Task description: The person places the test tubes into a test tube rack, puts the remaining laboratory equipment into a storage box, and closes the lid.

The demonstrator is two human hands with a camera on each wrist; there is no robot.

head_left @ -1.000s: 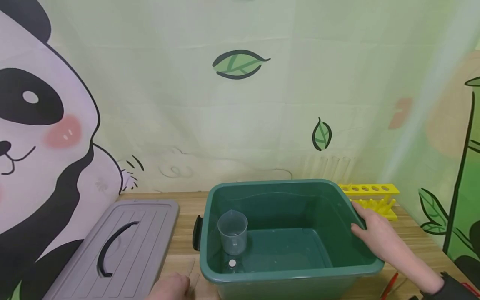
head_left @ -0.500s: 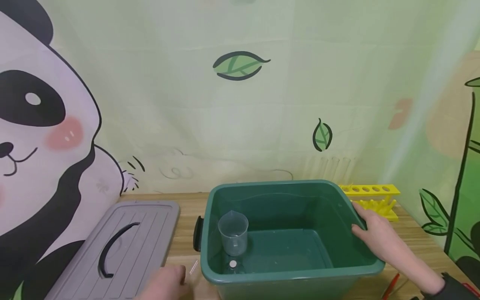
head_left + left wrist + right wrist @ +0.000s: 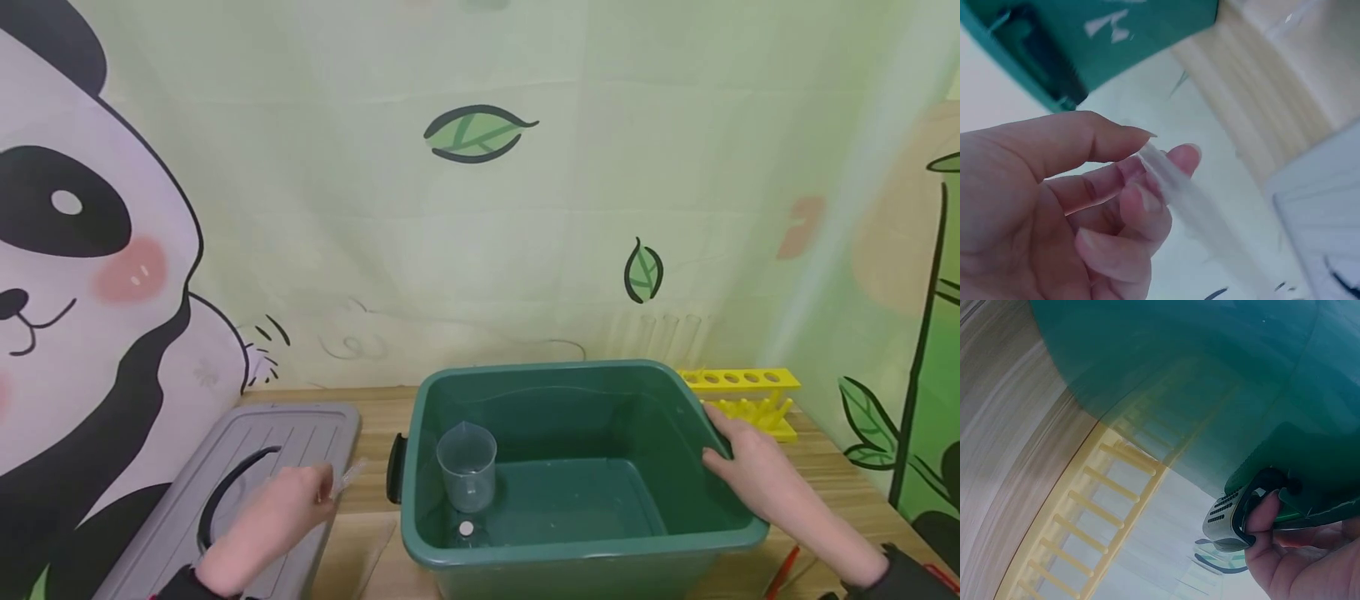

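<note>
My left hand is above the right edge of the grey lid, pinching one end of a clear slender tube between thumb and fingers. In the left wrist view the tube's far end is blurred. On the right, my right hand grips the side of the green storage bin by its rim and handle. Inside the bin, at its left end, stands a clear measuring beaker. Near it is a small clear bottle with a white cap; its lower part is hard to make out.
A yellow test tube rack with clear test tubes stands behind the bin's right side. Something thin and clear lies on the wooden table left of the bin. A red object lies at the front right.
My left hand has risen from the table's front edge, moving forward over the lid, and the clear tube now shows in its fingers. The right hand and bin have stayed put.
</note>
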